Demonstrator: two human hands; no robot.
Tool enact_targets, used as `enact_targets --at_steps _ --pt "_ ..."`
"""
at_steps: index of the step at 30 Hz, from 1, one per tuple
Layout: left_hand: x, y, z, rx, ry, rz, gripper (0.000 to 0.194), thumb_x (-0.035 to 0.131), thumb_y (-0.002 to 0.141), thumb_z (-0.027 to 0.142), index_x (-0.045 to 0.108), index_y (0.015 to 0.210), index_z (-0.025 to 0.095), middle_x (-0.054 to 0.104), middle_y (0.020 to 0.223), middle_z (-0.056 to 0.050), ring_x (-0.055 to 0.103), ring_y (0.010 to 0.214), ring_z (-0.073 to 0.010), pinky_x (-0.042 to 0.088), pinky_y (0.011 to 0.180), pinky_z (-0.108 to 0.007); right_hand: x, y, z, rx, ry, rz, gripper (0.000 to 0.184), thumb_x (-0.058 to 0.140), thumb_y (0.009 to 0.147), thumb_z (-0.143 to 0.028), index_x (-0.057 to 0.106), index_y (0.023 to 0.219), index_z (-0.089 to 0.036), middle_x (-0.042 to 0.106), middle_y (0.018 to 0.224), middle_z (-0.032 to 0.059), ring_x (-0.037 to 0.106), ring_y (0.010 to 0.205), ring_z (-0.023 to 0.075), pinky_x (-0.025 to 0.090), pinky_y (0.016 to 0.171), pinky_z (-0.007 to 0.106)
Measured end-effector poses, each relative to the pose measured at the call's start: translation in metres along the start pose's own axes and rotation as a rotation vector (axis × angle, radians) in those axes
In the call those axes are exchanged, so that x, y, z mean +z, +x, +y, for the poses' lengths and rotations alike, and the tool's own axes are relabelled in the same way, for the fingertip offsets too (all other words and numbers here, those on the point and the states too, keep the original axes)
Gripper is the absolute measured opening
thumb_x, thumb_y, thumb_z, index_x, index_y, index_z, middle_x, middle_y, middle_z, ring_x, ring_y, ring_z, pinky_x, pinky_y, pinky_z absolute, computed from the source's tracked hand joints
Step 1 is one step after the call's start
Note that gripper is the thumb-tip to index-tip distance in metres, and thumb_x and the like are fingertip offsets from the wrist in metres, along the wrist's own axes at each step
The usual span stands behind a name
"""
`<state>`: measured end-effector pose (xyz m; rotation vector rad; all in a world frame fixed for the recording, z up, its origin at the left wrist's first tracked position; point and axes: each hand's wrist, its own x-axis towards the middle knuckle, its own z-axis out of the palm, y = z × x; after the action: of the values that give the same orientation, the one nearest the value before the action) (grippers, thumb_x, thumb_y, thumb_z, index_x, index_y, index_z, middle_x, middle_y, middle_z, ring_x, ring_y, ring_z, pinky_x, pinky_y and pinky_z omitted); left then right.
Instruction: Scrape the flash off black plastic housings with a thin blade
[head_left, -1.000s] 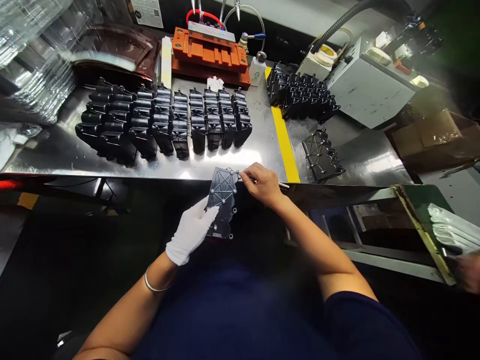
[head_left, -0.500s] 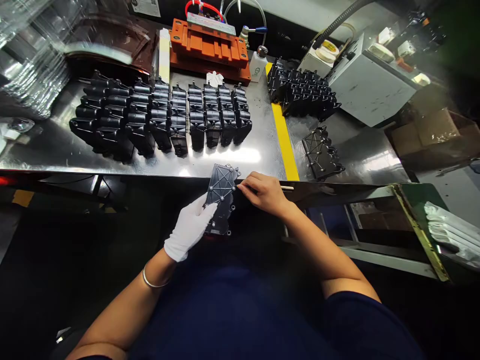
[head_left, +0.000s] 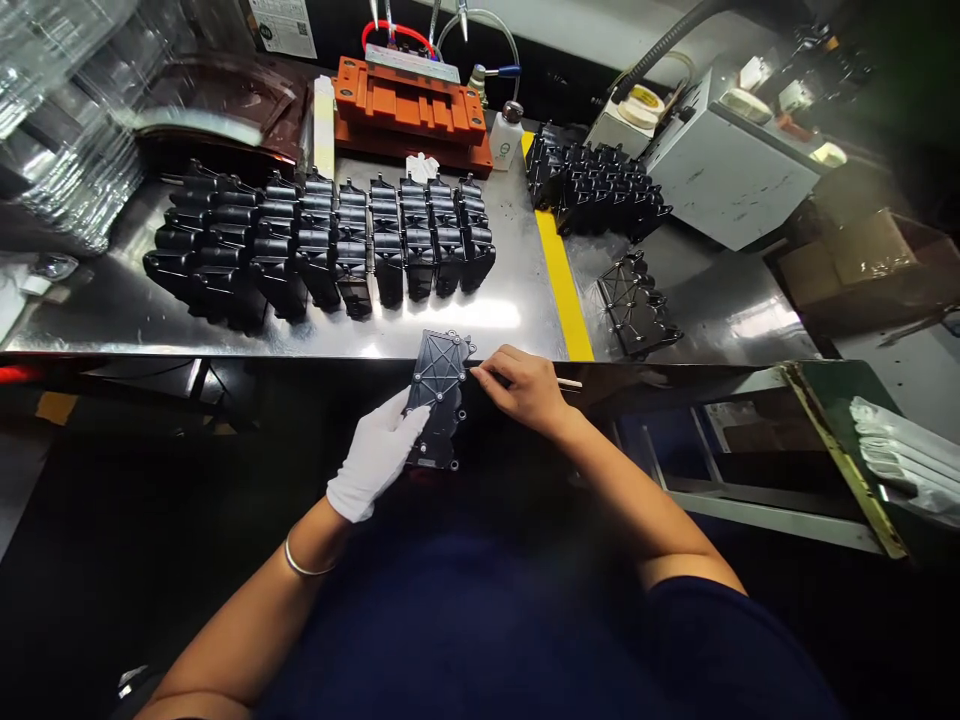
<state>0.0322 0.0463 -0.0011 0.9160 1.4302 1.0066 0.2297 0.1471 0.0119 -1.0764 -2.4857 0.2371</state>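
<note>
In a white glove, my left hand [head_left: 384, 445] is closed on a black plastic cover [head_left: 441, 385], thumb on its ribbed face. The cover is held tilted just off the metal bench's front edge. My bare right hand [head_left: 523, 385] pinches a thin pale stick [head_left: 570, 384], whose back end sticks out past the knuckles. Its front tip is too small to make out, close to the small rings along the cover's right edge. Similar black plastic parts [head_left: 390, 240] stand in a row on the bench behind.
An orange fixture [head_left: 412, 100] sits at the back beside a white bottle [head_left: 508, 135]. Right of the yellow tape [head_left: 559, 285] are more black parts [head_left: 600, 185], a single one [head_left: 637, 305] and a grey metal box [head_left: 735, 165]. Clear plastic trays [head_left: 67, 150] are stacked at left.
My right fingers have moved from the cover's top right corner a little down along its right edge. My left hand keeps its hold, and the cover has shifted slightly left.
</note>
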Motion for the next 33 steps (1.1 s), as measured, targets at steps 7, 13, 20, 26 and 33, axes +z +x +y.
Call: enact_targets --at_steps 7,13,20,26,33 --pt "0.001 0.001 -0.003 0.029 -0.012 0.009 0.052 0.060 0.081 0.044 0.064 0.124 0.016 0.072 0.115 -0.006 0.066 0.104 -0.0247 0.049 0.091 -0.031 0.004 -0.004 -0.001 0.044 -0.016 0.038 0.030 0.051 0.093 -0.035 0.063 0.072 -0.019 0.065 0.069 0.0031 0.058 0.063 0.0132 0.036 0.057 0.025" --pt "0.001 0.001 -0.001 0.040 0.005 0.014 0.051 0.058 0.082 0.043 0.064 0.125 0.016 0.071 0.117 -0.006 0.065 0.107 -0.0245 0.048 0.093 -0.031 0.004 -0.006 0.000 0.088 0.019 0.052 0.028 0.052 0.093 -0.035 0.064 0.073 -0.019 0.067 0.069 0.0035 0.060 0.063 0.0139 0.039 0.058 0.025" --pt "0.002 0.000 0.001 0.045 0.012 0.015 0.051 0.058 0.082 0.043 0.063 0.125 0.015 0.072 0.115 -0.006 0.065 0.106 -0.0250 0.049 0.092 -0.031 0.007 -0.008 -0.002 0.107 0.068 0.064 0.028 0.053 0.092 -0.036 0.064 0.072 -0.020 0.067 0.068 0.0032 0.060 0.062 0.0136 0.042 0.059 0.024" --pt "0.003 -0.001 0.002 0.045 0.000 0.009 0.049 0.058 0.082 0.042 0.064 0.124 0.017 0.073 0.114 -0.005 0.065 0.106 -0.0245 0.049 0.091 -0.030 0.006 -0.010 -0.003 0.122 0.100 0.098 0.027 0.054 0.092 -0.035 0.065 0.072 -0.019 0.067 0.068 0.0034 0.061 0.062 0.0133 0.042 0.058 0.024" --pt "0.003 0.000 0.000 0.030 -0.021 0.015 0.052 0.057 0.082 0.043 0.063 0.125 0.015 0.073 0.112 -0.007 0.065 0.104 -0.0252 0.050 0.091 -0.032 0.010 -0.017 -0.005 0.187 0.200 0.100 0.027 0.056 0.090 -0.036 0.065 0.072 -0.019 0.067 0.068 0.0031 0.061 0.061 0.0137 0.044 0.058 0.025"
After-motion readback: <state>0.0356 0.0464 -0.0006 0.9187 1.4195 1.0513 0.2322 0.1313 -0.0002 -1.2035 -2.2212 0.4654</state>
